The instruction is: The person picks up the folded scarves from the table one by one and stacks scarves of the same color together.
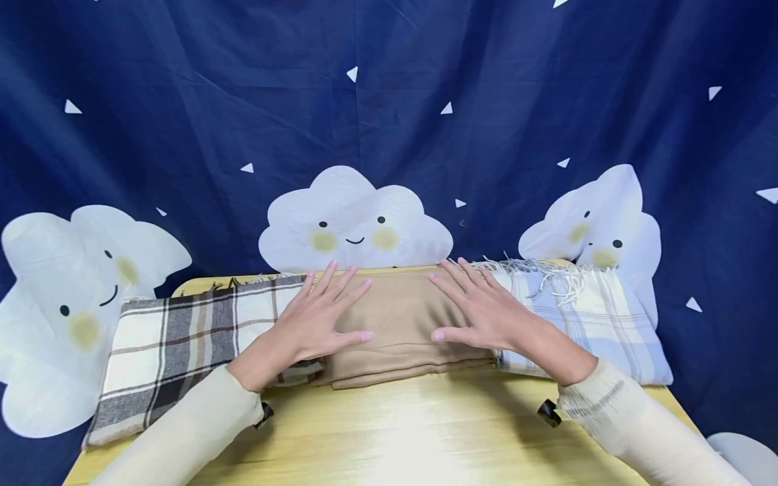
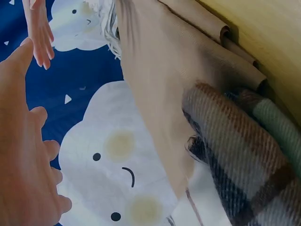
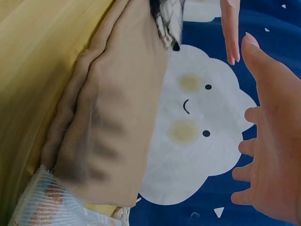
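Observation:
A folded tan scarf [image 1: 398, 317] lies in the middle of the table's far side. My left hand [image 1: 319, 314], fingers spread and straight, hovers over its left part and the edge of a brown, grey and white plaid scarf [image 1: 200, 337]. Mirroring it, my right hand [image 1: 486, 314] spreads over the tan scarf's right part, beside a light blue and white plaid scarf [image 1: 608, 317] with fringe. Both hands hold nothing. Finger shadows fall on the tan scarf [image 3: 122, 108] in the right wrist view, where the right hand [image 3: 277, 136] stands apart from the cloth.
The light wooden table [image 1: 389, 432] stretches in front of the scarves toward me. Behind it hangs a dark blue curtain [image 1: 389, 101] printed with white clouds and small triangles. A black wrist mount [image 1: 549, 413] shows beneath the right sleeve, another [image 1: 265, 413] beneath the left.

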